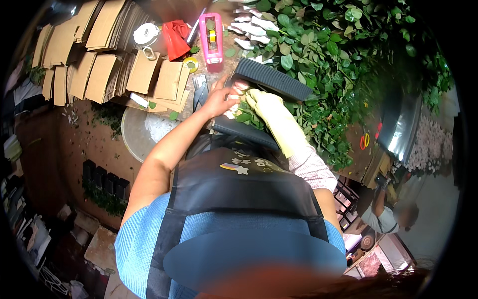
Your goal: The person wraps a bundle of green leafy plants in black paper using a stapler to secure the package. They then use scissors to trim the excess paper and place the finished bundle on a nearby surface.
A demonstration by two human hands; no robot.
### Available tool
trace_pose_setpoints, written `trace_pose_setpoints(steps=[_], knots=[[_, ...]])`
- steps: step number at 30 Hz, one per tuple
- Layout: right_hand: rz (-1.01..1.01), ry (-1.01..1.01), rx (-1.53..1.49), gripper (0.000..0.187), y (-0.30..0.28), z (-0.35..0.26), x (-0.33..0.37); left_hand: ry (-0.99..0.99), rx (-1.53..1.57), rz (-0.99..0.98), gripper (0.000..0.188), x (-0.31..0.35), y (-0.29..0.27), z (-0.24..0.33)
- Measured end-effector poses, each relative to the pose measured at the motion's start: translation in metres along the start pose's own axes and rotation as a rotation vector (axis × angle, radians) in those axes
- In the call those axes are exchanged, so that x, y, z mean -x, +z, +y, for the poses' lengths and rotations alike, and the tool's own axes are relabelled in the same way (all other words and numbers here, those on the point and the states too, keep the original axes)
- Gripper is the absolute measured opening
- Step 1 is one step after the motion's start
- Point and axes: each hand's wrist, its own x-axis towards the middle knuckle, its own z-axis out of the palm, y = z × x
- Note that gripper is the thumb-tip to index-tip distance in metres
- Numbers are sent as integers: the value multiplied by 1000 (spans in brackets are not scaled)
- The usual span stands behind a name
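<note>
Between two black panels, the far one ribbed [273,79] and the near one smooth [245,131], lies a small bunch of leafy flowers [244,117] with pale pinkish heads, apparently roses. My bare left hand [219,99] reaches in from the left, its fingers closed around the heads' side. On the right, my right hand [263,105], in a pale yellow glove, has bent fingers closed on the bunch among the leaves. The glove partly hides the stems. Just left of my left hand lies a grey metal tool [200,91].
Stacked brown cardboard pieces [102,74] fill the left of the table. Beyond the panels stand a pink tape dispenser [214,50], a red bag [175,40] and a white-lidded jug [146,34]. Leafy stems [323,65] with white-wrapped heads [254,25] are heaped right. Another person [388,217] is lower right.
</note>
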Motion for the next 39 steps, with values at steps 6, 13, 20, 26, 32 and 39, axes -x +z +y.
trace_pose_setpoints(steps=[6,13,20,26,32,39], knots=[[53,-30,6,36,9,1,-9,-23,59,-30,61,-6,-2,4],[151,-170,94,31,19,5,-2,72,-86,-43,68,-16,3,-6],[62,-50,-162,26,-17,-14,19,-37,-133,50,47,-26,-2,5],[152,76,-580,39,-25,-12,33,21,-144,78,36,-14,-3,19],[165,-30,-255,30,4,-8,3,28,-132,86,34,-13,-2,13],[135,-54,63,26,11,-20,-11,56,-178,115,37,-10,3,8]])
